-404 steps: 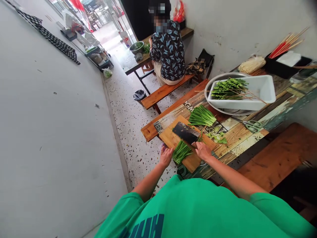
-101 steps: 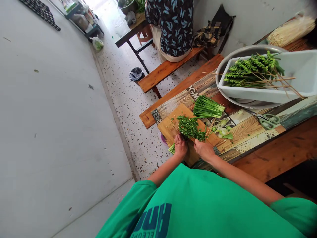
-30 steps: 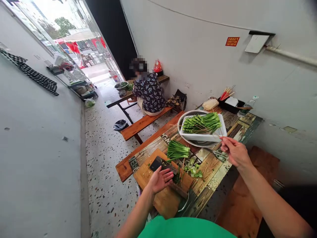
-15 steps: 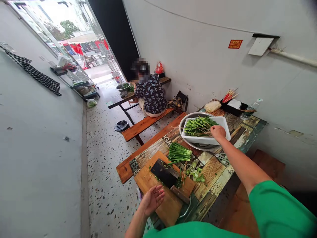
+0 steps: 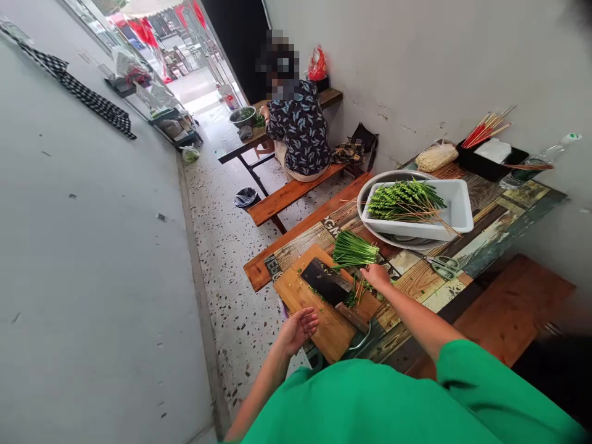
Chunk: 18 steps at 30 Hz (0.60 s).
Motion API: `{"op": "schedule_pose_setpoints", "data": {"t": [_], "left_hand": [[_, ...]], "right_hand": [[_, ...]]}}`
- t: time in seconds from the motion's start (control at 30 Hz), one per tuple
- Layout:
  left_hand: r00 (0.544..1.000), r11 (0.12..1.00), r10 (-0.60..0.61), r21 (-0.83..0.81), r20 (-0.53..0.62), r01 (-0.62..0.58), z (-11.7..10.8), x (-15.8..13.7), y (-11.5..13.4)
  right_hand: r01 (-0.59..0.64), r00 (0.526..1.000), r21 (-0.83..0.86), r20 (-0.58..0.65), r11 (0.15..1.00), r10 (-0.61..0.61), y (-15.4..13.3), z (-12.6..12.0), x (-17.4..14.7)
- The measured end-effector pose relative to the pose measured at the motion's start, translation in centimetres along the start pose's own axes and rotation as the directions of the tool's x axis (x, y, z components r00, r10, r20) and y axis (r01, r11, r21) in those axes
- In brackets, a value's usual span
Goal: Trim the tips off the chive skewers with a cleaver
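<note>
You stand over a long table (image 5: 490, 213) with a patterned top, set against a pale wall, with a wooden bench (image 5: 513, 302) on your near side. At the far end of the room a person in a dark patterned top (image 5: 300, 126) sits on another bench with their back to you.

On the table's far half, a white tray (image 5: 456, 213) rests in a round metal basin (image 5: 377, 179) and holds green skewers (image 5: 402, 198). Beyond it, a black tray (image 5: 485, 165) holds red and bare sticks.

Closer to you, a cutting board (image 5: 296, 293) lies at the table's end. A cleaver (image 5: 326, 282) lies flat on it, its blade pointing away from you. A bundle of chives (image 5: 354, 250) lies just past the board's far corner.

Your right hand (image 5: 377, 275) rests at the board's right edge, just this side of the chives and beside the cleaver. Its fingers close around a few thin sticks (image 5: 359, 288) lying among green scraps; how firmly is hard to tell.

Your left hand (image 5: 300, 327) hovers open, palm up and fingers spread, above the board's near corner. It holds nothing and sits just apart from the cleaver's handle.
</note>
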State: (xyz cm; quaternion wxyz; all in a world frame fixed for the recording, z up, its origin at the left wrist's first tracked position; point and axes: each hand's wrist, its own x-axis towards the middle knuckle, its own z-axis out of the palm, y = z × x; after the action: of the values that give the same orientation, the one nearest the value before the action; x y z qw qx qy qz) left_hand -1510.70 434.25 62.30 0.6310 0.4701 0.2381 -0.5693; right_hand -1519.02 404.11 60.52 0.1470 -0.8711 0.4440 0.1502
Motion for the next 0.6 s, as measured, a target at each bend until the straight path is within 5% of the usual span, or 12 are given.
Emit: {"op": "schedule_pose_setpoints", "data": {"t": [0.27, 0.37, 0.47, 0.6], "left_hand": [[0.999, 0.998, 0.026, 0.051, -0.023, -0.025, -2.1, -0.3, -1.3], [0.983, 0.967, 0.16, 0.214, -0.09, -0.137, -2.6, 0.2, -1.9], [0.847, 0.762, 0.519, 0.509, -0.112, -0.399, -2.4, 0.7, -1.7], [0.587, 0.284, 0.794, 0.759, 0.156, -0.586, -0.4, 1.0, 0.2]], "right_hand": [[-0.037, 0.991, 0.01, -0.128, 0.999, 0.038, -0.8, -0.1, 0.2], [0.038, 0.978, 0.019, -0.208, 0.999, -0.034, -1.9, -1.2, -0.7], [0.16, 0.949, 0.022, -0.28, 0.987, -0.148, -3.9, -2.4, -2.1], [0.424, 0.827, 0.014, -0.413, 0.906, -0.381, -7.1, -3.6, -5.1]]}}
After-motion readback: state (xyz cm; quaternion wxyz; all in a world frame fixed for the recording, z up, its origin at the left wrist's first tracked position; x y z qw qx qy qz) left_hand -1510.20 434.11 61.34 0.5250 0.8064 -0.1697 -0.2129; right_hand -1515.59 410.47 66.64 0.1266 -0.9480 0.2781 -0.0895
